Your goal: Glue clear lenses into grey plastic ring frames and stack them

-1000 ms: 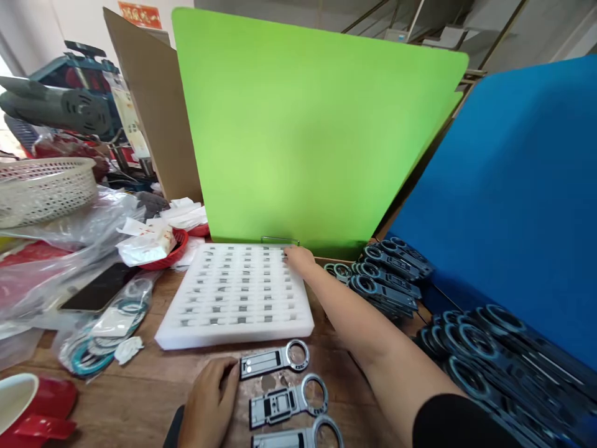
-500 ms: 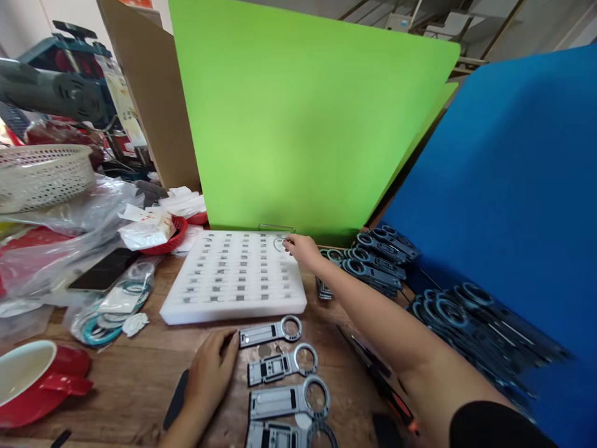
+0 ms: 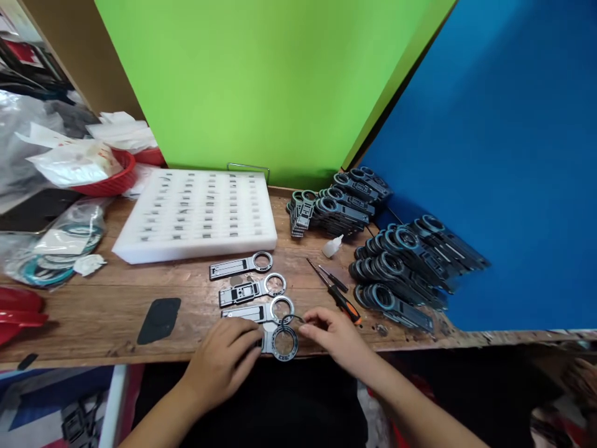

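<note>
My left hand (image 3: 228,351) grips the body end of the nearest grey ring-ended bracket (image 3: 285,343), which lies at the table's front edge. Its fingers cover much of that part. Between the thumb and fingers of my right hand (image 3: 333,336) is one end of a thin, dark curved strip (image 3: 291,316). The strip's other end reaches over the rings of the two nearest brackets; whether it touches them I cannot tell. Beyond them lie a bracket with a squarish panel (image 3: 242,293) and one with a long slot (image 3: 236,267), rings to the right.
A white foam tray (image 3: 200,249) holding rows of small pieces stands behind. Stacked brackets (image 3: 392,267) fill the right side. Between lie an orange-black screwdriver (image 3: 344,303), a dark thin tool (image 3: 333,279) and a small white bottle (image 3: 333,246). A black pad (image 3: 159,320) lies left.
My right hand has come back from the foam tray's far right corner to the nearest bracket, with the curved strip. My left hand has moved from beside the farthest bracket onto the nearest. The view tilted down.
</note>
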### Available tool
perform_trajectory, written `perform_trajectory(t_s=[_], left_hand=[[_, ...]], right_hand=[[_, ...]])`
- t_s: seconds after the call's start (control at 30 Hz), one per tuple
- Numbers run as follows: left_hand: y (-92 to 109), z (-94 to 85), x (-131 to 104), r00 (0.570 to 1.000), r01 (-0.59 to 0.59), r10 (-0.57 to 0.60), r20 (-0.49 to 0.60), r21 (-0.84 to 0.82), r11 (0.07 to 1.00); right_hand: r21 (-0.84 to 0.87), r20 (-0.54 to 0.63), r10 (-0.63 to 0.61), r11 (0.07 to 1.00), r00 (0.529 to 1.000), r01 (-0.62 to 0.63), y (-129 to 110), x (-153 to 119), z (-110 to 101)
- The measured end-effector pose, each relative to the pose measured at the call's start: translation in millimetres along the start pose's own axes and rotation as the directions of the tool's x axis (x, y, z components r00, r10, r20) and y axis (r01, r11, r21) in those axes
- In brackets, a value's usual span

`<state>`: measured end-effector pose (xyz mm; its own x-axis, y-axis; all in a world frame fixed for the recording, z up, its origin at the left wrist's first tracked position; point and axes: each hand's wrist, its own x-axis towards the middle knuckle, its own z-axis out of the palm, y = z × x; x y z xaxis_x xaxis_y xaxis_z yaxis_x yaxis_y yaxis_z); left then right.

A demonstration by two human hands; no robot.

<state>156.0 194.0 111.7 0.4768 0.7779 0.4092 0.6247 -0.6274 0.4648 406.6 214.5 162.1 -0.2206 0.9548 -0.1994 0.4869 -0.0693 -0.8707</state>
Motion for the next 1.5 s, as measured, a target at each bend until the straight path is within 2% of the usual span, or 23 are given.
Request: perform_trajectory(t_s=[0.07,0.13,0.27,0.4,0.53,0.73,0.9,1.03,1.1,1.2,1.27,1.37,1.5], left_hand=[[7.9,5.6,-1.9,0.997,-0.011,0.01,0.071,0.003,1.0],[8.4,10.4,-2.5,0.995,-0.004,0.002,0.104,0.021,1.0],[3.5,17.0,-3.4,0.992,0.009,-0.015,0.126,0.044,0.999],[3.2,19.1,-4.6,0.993,0.023,-0.027,0.115,0.034,0.999],[4.5,19.4,-4.4,0.993,0.037,-0.039,0.111,0.021,0.999],[4.1,19.2,-4.6,0.991,-0.009,-0.004,0.132,0.098,0.995],[1.9,18.5,-5.3,0.979,-0.13,0.098,0.177,0.179,0.975],[0.8,19.3,-3.9,0.974,-0.191,0.162,0.159,0.183,0.964],[0.6,19.8,-2.6,0.966,-0.239,0.213,0.148,0.187,0.953],[3.6,19.1,0.2,0.946,-0.311,0.283,0.16,0.195,0.93],[10.4,18.0,2.4,0.942,-0.319,0.282,0.183,0.221,0.922],[28.5,20.3,2.4,0.937,-0.331,0.27,0.221,0.317,0.889],[52.2,35.0,-6.9,0.92,-0.382,0.282,0.271,0.467,0.797]], right_hand=[[0.086,-0.019,0.063,0.994,0.998,-0.062,8.5,-8.2,12.8],[0.106,-0.041,0.066,0.992,0.997,-0.061,13.2,-12.8,24.0],[-0.043,-0.171,-0.054,0.998,0.984,0.047,17.2,-17.0,41.4],[-0.187,-0.24,-0.11,0.98,0.965,0.066,21.8,-19.6,52.0],[-0.35,-0.206,-0.133,0.935,0.97,0.054,24.9,-22.1,52.7],[-0.627,-0.098,-0.088,0.779,0.991,0.007,17.7,-22.0,44.3],[-0.714,0.021,-0.071,0.697,0.997,0.065,10.1,-15.8,38.8],[-0.721,0.047,-0.125,0.682,0.991,0.12,19.2,-22.0,35.4],[-0.712,0.073,-0.231,0.669,0.97,0.213,29.7,-31.8,33.0],[-0.703,0.157,-0.442,0.578,0.883,0.414,45.4,-47.5,29.1],[-0.719,0.193,-0.496,0.515,0.846,0.466,51.2,-53.4,27.1],[-0.727,0.206,-0.49,0.502,0.847,0.467,51.2,-52.7,26.6],[-0.668,0.147,-0.513,0.579,0.846,0.468,45.4,-43.2,30.1]])
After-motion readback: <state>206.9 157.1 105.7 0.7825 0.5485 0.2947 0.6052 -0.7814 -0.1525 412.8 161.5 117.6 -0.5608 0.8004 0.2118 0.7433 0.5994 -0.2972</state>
